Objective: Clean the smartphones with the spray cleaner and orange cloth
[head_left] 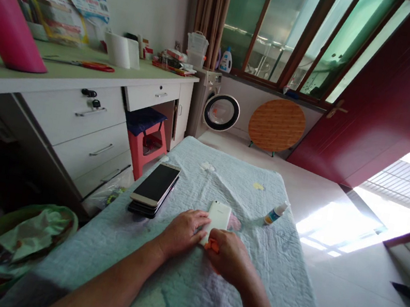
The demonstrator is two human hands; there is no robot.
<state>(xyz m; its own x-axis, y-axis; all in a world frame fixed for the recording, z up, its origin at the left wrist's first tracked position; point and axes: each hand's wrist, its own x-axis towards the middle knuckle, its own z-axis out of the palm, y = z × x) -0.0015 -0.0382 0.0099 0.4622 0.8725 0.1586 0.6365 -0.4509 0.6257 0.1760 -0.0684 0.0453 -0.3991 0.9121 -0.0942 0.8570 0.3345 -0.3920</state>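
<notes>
A white smartphone [220,213] lies back side up on a light blue quilted cloth [194,172]. My left hand [185,230] grips its left edge, fingertips and thumb against the side. Bunched in my closed right hand [230,252] is an orange cloth [213,245], pressed at the lower end of the phone; most of the cloth is hidden by my fingers. To the left rests a stack of phones, a gold-framed one with a dark screen [156,183] on top. Over on the right stands a small spray bottle [275,213] with a white cap.
A white desk [107,100] runs along the left, holding a pink bottle [10,21], red-handled scissors [97,66] and a paper roll [122,50]. Below it are a red stool [147,146] and a green basket [72,228]. Behind stands a washing machine with its door [221,113] swung out.
</notes>
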